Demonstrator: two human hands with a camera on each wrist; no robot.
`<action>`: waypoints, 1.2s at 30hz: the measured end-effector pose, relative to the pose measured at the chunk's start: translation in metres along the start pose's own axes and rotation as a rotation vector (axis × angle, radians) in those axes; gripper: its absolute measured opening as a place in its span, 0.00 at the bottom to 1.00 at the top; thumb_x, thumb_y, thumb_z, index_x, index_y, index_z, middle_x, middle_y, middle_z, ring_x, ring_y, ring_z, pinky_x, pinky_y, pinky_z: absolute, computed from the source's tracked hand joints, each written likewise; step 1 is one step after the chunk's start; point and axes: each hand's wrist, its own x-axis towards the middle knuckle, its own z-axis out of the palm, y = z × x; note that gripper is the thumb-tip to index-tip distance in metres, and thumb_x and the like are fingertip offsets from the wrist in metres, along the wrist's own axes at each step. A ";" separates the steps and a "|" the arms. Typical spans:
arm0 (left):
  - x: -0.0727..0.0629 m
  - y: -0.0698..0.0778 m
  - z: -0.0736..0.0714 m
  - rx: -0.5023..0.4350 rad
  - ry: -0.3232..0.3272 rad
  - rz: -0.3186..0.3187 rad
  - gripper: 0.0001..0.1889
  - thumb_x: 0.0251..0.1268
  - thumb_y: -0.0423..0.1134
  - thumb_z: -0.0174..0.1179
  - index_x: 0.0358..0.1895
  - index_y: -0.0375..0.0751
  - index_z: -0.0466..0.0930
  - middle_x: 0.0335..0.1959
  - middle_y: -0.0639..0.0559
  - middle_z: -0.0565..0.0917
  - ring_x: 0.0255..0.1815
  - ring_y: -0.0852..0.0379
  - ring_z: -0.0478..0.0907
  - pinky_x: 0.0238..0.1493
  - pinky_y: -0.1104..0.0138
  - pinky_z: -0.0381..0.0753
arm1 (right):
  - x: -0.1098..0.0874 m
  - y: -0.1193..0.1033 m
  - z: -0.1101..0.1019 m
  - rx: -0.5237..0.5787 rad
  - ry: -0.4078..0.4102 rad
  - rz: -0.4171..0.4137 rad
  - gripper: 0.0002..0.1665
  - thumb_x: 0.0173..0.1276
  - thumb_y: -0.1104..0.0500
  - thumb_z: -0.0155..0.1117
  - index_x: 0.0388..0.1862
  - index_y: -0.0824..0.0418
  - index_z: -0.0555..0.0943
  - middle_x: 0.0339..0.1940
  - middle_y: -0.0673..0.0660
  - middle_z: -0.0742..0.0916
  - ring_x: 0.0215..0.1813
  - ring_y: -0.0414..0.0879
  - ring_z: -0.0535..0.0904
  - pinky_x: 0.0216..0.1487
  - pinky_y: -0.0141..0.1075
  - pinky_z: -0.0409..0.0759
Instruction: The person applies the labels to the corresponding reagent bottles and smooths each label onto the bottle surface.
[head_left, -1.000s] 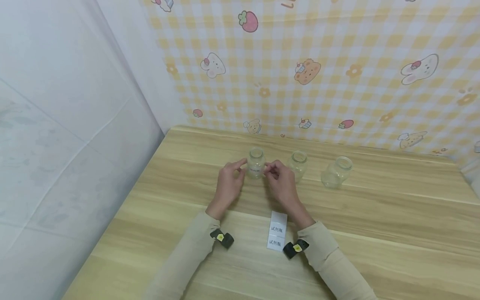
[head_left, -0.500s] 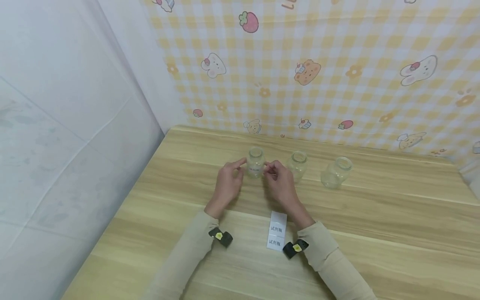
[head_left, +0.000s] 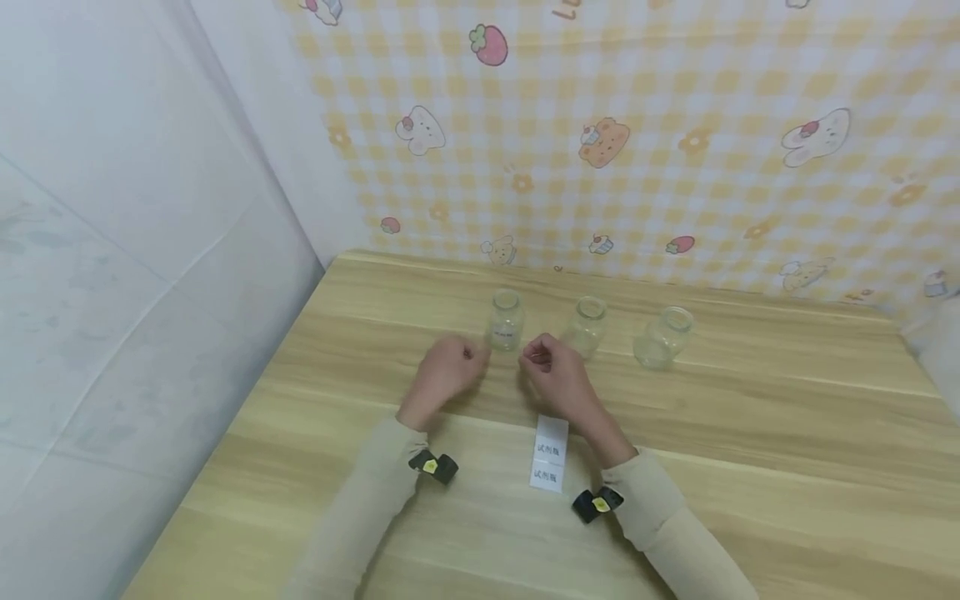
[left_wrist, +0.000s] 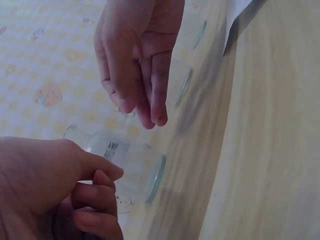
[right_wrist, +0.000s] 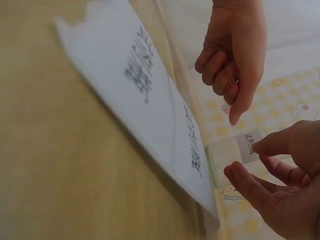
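A clear glass jar [head_left: 506,323] with a white printed label [right_wrist: 246,146] stands upright on the wooden table. In front of it, to its left, is my left hand [head_left: 450,368]; its fingers are curled, its thumb points out, and it holds nothing. My right hand [head_left: 557,371] is at the jar's front right, thumb and fingers gently bent and apart, gripping nothing. In the head view both hands look clear of the jar. Beyond the right hand stands a second glass jar [head_left: 590,318], partly hidden by it. A third glass jar [head_left: 664,337] is farther right.
A white label sheet [head_left: 550,454] with two printed labels lies on the table between the forearms; one edge lifts in the right wrist view. Yellow checked cloth [head_left: 555,192] hangs behind the wooden table [head_left: 420,292]. A white wall [head_left: 187,292] borders the left.
Both hands have drawn back from the labelled jar toward the person. The left index finger, earlier extended to the jar's side, is now curled. The view has shifted slightly; the jars look unmoved.
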 end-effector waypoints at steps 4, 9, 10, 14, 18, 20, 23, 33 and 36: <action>-0.009 0.007 0.009 0.041 -0.093 0.054 0.27 0.78 0.45 0.55 0.14 0.48 0.65 0.11 0.58 0.67 0.14 0.61 0.62 0.18 0.70 0.62 | -0.014 0.000 -0.005 0.001 -0.004 -0.031 0.06 0.73 0.66 0.65 0.44 0.68 0.81 0.43 0.63 0.88 0.50 0.57 0.86 0.54 0.44 0.85; -0.025 0.018 0.022 0.078 -0.217 0.083 0.23 0.80 0.46 0.55 0.19 0.46 0.75 0.14 0.56 0.78 0.17 0.59 0.70 0.25 0.67 0.71 | -0.035 0.004 -0.014 0.003 0.022 -0.034 0.05 0.73 0.66 0.66 0.44 0.67 0.82 0.43 0.61 0.88 0.51 0.56 0.86 0.54 0.42 0.85; -0.028 0.021 0.024 0.087 -0.239 0.078 0.21 0.79 0.46 0.55 0.21 0.46 0.77 0.15 0.56 0.80 0.18 0.58 0.72 0.26 0.66 0.72 | -0.039 0.004 -0.016 0.008 0.025 -0.031 0.04 0.73 0.67 0.66 0.44 0.67 0.82 0.43 0.61 0.88 0.51 0.56 0.87 0.54 0.42 0.85; -0.041 0.029 0.032 0.093 -0.282 0.072 0.15 0.78 0.44 0.57 0.28 0.45 0.81 0.18 0.57 0.83 0.21 0.58 0.76 0.30 0.64 0.75 | -0.058 0.007 -0.024 0.025 0.024 -0.021 0.04 0.72 0.67 0.66 0.43 0.67 0.82 0.42 0.61 0.88 0.50 0.56 0.87 0.52 0.40 0.86; -0.052 0.035 0.037 0.056 -0.301 0.087 0.11 0.77 0.41 0.58 0.33 0.43 0.82 0.19 0.55 0.83 0.21 0.59 0.77 0.30 0.66 0.75 | -0.077 0.011 -0.035 0.000 0.022 0.005 0.04 0.73 0.67 0.66 0.43 0.67 0.82 0.41 0.60 0.89 0.47 0.53 0.87 0.49 0.36 0.86; -0.056 0.040 0.039 0.043 -0.308 0.100 0.10 0.77 0.41 0.58 0.35 0.42 0.82 0.20 0.55 0.84 0.21 0.60 0.76 0.29 0.67 0.73 | -0.086 0.012 -0.041 -0.028 0.014 0.028 0.04 0.73 0.66 0.66 0.44 0.66 0.82 0.40 0.59 0.89 0.44 0.50 0.87 0.46 0.34 0.86; -0.061 0.046 0.042 0.021 -0.321 0.117 0.09 0.77 0.40 0.58 0.39 0.39 0.82 0.22 0.53 0.84 0.20 0.60 0.75 0.27 0.69 0.72 | -0.099 0.013 -0.050 -0.032 -0.026 0.080 0.04 0.74 0.66 0.66 0.44 0.66 0.82 0.36 0.58 0.88 0.36 0.48 0.86 0.37 0.34 0.85; -0.066 0.055 0.052 -0.002 -0.356 0.114 0.09 0.76 0.40 0.60 0.44 0.38 0.82 0.23 0.53 0.86 0.20 0.61 0.76 0.25 0.70 0.72 | -0.108 0.019 -0.059 0.137 -0.146 0.208 0.08 0.75 0.65 0.63 0.47 0.71 0.78 0.29 0.61 0.90 0.28 0.49 0.86 0.29 0.39 0.86; -0.066 0.056 0.054 0.006 -0.360 0.121 0.09 0.76 0.41 0.60 0.44 0.38 0.82 0.23 0.53 0.86 0.20 0.61 0.76 0.24 0.70 0.72 | -0.107 0.020 -0.058 0.171 -0.167 0.208 0.10 0.74 0.67 0.63 0.49 0.73 0.77 0.29 0.62 0.90 0.28 0.50 0.86 0.28 0.40 0.86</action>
